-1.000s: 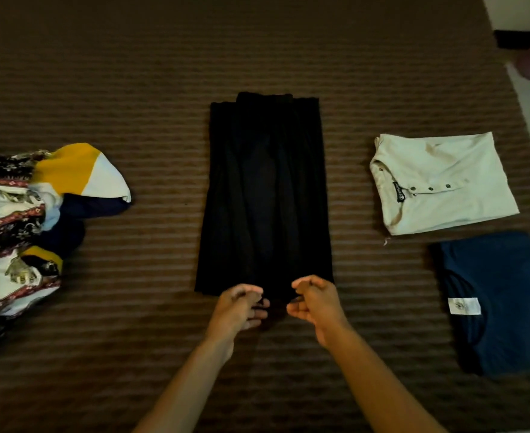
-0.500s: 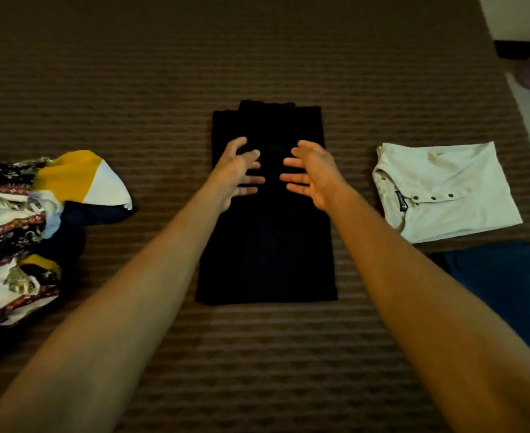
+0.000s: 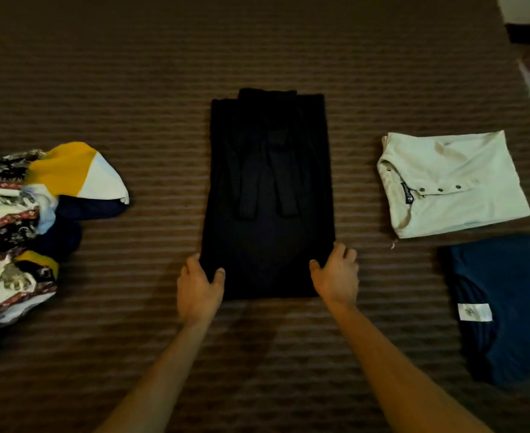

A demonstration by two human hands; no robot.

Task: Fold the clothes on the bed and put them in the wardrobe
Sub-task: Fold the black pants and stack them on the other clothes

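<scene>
The black garment is gripped at its near corners by the left hand and right hand, so a fold away from the person is judged to be next.

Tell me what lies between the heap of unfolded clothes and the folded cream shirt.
In the head view, the black garment lies between the heap and the cream shirt, with both hands gripping its near corners.

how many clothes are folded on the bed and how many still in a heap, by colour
Black garment, folded lengthwise, held by left hand and right hand: 1
Cream shirt, folded: 1
Blue garment, folded: 1
Unfolded heap, patterned and yellow-white-navy pieces: count unclear
Total folded: 3
</scene>
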